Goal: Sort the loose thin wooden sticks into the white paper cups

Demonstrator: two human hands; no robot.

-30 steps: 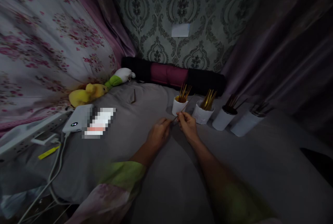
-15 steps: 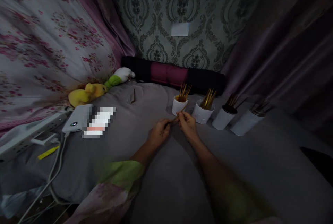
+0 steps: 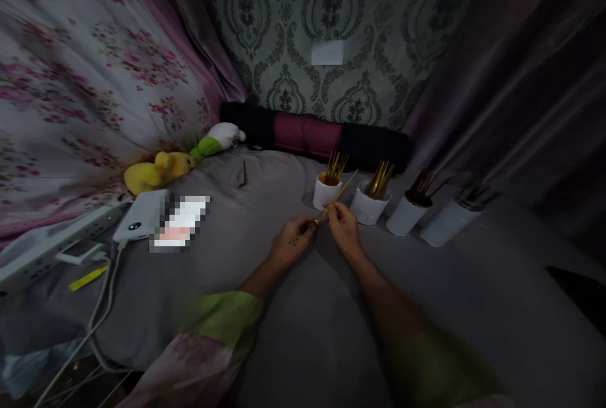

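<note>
A thin golden stick (image 3: pixel 348 183) slants up and to the right between my hands, in front of the white cups. Its upper end is free. My right hand (image 3: pixel 343 228) pinches it partway along. My left hand (image 3: pixel 290 242) is closed at its lower end, where a small shiny bit shows by the fingertips; the rest is hidden by the fingers. Just beyond is a white cup (image 3: pixel 326 196) with an orange-yellow inside and several thin golden sticks. To its right, a second white cup (image 3: pixel 368 211) holds a bunch of golden sticks.
Farther right lean two taller white cylinders (image 3: pixel 402 222) (image 3: pixel 445 229) with dark sticks. A black and maroon roll (image 3: pixel 307 133) lies along the wall. At left are plush toys (image 3: pixel 158 172), a white power bank (image 3: pixel 142 215), a power strip (image 3: pixel 61 240) and cables. Grey cloth (image 3: pixel 303 332) covers the surface.
More of the stick now extends up and right past my right hand, and it looks brighter gold. Both hands have barely moved. The cups stay put.
</note>
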